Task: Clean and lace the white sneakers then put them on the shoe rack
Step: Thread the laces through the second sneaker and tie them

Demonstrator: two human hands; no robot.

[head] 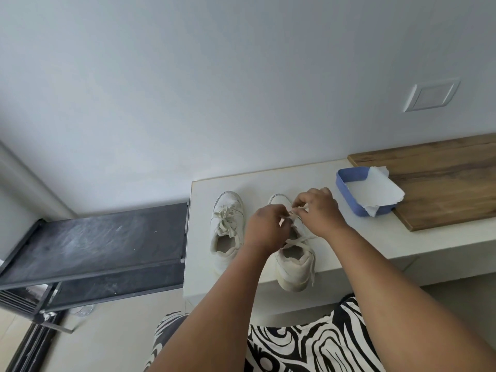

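Sneakers are sitting on the white ledge (349, 234) — left sneaker (227, 232) laced, right sneaker (294, 264) underway. Left hand (264, 230) and right hand (319, 210) are both pinching its lace (296, 241) near the toe; feeding each eyelet flat and evenly tensioned seems best.

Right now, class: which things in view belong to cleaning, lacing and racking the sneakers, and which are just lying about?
Job:
left sneaker, laced
right sneaker
lace, pinched by left hand and right hand
rack
tub with paper, probably for cleaning

Lying about:
board
wall plate
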